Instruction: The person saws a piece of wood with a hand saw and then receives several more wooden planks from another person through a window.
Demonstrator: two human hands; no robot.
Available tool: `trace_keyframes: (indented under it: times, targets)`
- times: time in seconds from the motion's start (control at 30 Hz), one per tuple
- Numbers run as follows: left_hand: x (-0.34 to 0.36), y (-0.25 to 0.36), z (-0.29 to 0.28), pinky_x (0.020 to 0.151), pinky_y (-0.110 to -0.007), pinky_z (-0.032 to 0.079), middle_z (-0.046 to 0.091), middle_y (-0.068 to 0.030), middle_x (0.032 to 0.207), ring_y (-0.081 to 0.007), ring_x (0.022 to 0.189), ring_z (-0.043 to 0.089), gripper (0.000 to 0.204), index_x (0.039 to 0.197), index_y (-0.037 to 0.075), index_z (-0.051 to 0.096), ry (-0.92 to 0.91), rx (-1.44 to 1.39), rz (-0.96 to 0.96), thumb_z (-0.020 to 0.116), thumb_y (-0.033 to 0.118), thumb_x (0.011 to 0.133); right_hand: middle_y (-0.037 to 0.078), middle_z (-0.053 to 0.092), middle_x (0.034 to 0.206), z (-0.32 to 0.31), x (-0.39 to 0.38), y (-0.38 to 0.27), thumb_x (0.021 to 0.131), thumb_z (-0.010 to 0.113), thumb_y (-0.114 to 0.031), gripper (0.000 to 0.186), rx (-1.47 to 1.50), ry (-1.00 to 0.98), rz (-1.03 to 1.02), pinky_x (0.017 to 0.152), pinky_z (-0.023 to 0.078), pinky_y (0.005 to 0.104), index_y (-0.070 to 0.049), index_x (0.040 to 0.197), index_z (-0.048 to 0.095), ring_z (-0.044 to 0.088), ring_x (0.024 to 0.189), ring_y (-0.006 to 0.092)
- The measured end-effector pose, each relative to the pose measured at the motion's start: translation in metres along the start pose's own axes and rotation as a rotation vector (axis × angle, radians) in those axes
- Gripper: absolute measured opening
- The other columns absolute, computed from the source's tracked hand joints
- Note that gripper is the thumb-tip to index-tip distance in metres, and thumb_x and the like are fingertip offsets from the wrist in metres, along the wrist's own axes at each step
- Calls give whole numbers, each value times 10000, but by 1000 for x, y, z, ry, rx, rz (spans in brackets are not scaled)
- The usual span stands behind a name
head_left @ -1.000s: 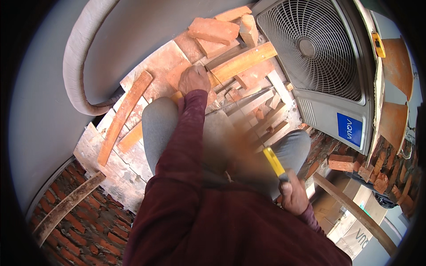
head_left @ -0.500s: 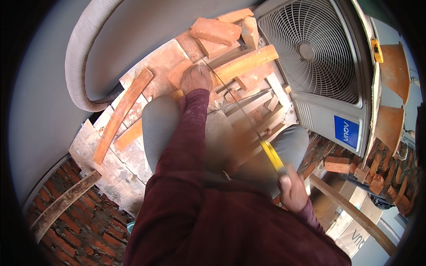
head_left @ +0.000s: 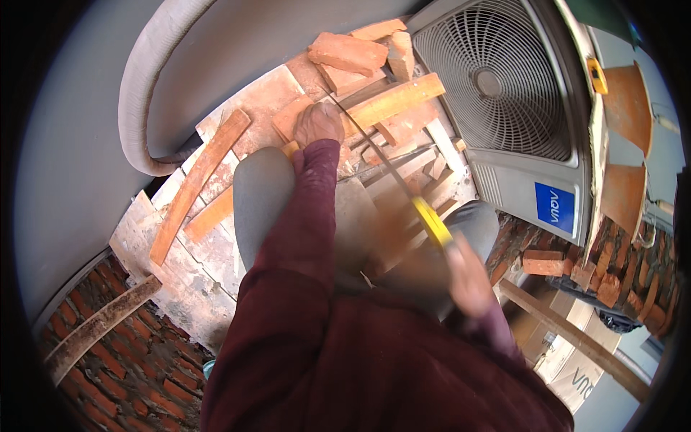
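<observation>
My right hand [head_left: 469, 279], slightly blurred, is closed round the yellow handle [head_left: 433, 225] of a handsaw. Its long thin blade [head_left: 383, 160] runs up and left across a wooden plank [head_left: 399, 101], just to the right of my left hand. Fingers bent, my left hand [head_left: 319, 124] grips the plank and bears down on it beside the blade. The plank slants from near my left knee up toward the fan unit. Where the blade meets the wood, the depth of any cut cannot be made out.
Bricks [head_left: 347, 52] lie at the far end, with wood offcuts [head_left: 407, 169] between my knees. A curved wooden strip [head_left: 198, 187] rests on the left. An outdoor fan unit [head_left: 497, 93] stands at right, a thick wrapped hose [head_left: 140, 93] at left. Orange pots [head_left: 625, 108] are far right.
My right hand and the saw have moved forward, up and slightly left, pushing the blade farther across the plank. My left hand stays in place on the wood.
</observation>
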State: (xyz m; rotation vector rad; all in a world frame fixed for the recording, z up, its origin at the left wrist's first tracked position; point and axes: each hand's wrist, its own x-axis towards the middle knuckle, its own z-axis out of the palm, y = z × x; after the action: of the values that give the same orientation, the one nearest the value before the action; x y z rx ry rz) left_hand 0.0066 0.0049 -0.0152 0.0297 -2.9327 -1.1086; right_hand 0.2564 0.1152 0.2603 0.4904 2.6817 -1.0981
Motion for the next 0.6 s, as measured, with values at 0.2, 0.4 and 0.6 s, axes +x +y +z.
trace_keyframes:
  times: [0.2,0.4,0.6]
  targets:
    - [57,-13,9,931,-443,471,658,-230,1098,-362,1062,624,546,1061,45,692,-358,42,-106,447,511,918,290,589,888,39,82,43,1023,397,-335,356,39,-4,-56,701,437,514,-28,1143,531,576,865,483]
    - [44,-116,-118,846,-419,482,662,-233,972,-402,950,615,319,925,-12,634,118,256,399,566,297,880,317,616,1060,46,66,60,1029,391,-345,430,86,50,9,862,465,495,-60,1336,485,586,1026,487]
    - [-4,-246,-105,984,-423,437,667,-207,1112,-348,1089,624,572,1105,99,691,-784,165,10,497,579,862,304,573,1211,62,85,75,1032,346,-381,499,177,-17,41,970,429,454,-23,1362,455,534,1153,467]
